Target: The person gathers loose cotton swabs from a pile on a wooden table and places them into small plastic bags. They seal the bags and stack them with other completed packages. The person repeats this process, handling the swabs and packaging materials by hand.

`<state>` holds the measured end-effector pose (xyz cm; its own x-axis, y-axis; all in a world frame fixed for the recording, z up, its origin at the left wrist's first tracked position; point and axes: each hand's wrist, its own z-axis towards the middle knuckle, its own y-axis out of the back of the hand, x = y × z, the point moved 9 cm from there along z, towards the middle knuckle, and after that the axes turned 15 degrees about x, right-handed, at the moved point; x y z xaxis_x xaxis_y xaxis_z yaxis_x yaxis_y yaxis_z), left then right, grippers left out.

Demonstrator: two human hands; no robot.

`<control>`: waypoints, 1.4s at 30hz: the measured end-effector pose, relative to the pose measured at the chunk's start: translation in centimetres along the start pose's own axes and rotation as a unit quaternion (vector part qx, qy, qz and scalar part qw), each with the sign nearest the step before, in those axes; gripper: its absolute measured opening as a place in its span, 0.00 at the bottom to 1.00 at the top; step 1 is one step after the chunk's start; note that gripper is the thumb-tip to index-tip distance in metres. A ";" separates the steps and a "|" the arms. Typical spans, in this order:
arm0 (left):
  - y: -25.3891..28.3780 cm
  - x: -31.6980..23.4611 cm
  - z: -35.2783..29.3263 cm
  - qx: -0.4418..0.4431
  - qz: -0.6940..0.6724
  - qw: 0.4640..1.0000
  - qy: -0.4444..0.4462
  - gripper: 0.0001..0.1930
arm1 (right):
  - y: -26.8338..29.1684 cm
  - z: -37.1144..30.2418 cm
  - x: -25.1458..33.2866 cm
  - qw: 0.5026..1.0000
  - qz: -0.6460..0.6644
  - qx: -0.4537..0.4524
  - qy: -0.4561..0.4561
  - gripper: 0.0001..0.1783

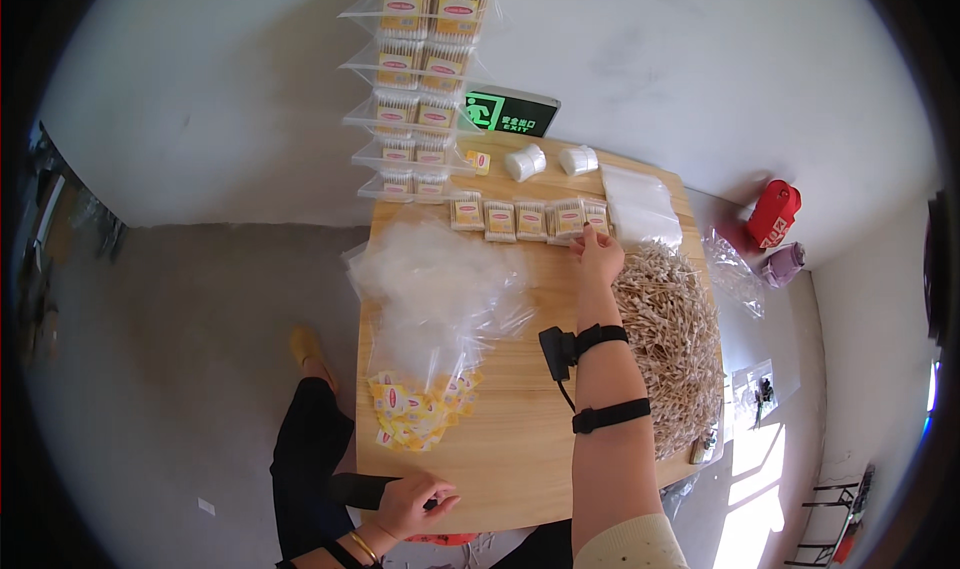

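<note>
My right hand [598, 255] reaches to the far side of the table, fingers closed at the lower edge of a clear pack of cotton swabs [568, 217]. This pack is at the right end of a row, overlapping another swab pack [596, 216]. Further left in the row are more packs [501, 221], each with a yellow card inside. By the near table edge, my left hand [415, 504] has its fingers curled in, with nothing visible in them. A dark flat object [362, 490] shows beside its wrist. Loose cotton swabs [668, 349] are heaped to the right of my right forearm.
Clear plastic bags [435, 284] lie left of centre, above scattered yellow cards [415, 409]. Bagged swab packs [410, 64] rise in tiers at the far left. Two white rolls [525, 163], flat clear bags [640, 204] and a green exit sign [512, 111] are at the back.
</note>
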<state>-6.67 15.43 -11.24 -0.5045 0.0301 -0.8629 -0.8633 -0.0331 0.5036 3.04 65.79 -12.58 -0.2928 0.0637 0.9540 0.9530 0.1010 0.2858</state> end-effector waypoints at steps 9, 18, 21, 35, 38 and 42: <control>0.2 -0.2 -0.1 -0.009 -0.002 1.000 -0.004 0.10 | -12.1 -11.0 9.1 0.893 -0.184 0.318 0.259 0.18; 0.6 -0.6 -0.3 -0.029 -0.025 0.999 -0.011 0.08 | -17.7 -15.0 10.0 0.870 -0.291 0.276 0.287 0.08; 0.4 -0.3 -0.5 -0.032 -0.032 0.999 -0.006 0.08 | -14.0 -17.7 12.4 0.897 -0.201 0.254 0.300 0.03; 1.9 -0.1 -2.6 -0.146 -0.563 0.806 0.107 0.18 | 1.0 -49.7 11.5 0.773 -0.312 0.288 0.472 0.13; 3.8 -1.3 -4.3 -0.117 -0.464 0.873 0.092 0.15 | 2.4 -51.4 12.1 0.814 -0.243 0.324 0.417 0.13; 5.3 -4.9 -6.2 -0.039 -0.425 0.903 0.056 0.09 | 4.2 -49.5 13.3 0.907 -0.126 0.290 0.279 0.12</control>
<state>-8.67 8.95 -4.66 0.3474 -0.0228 -0.9374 -0.9323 -0.1158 -0.3427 6.95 17.91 5.80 -0.2556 -0.5294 0.8089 0.6126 0.5586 0.5592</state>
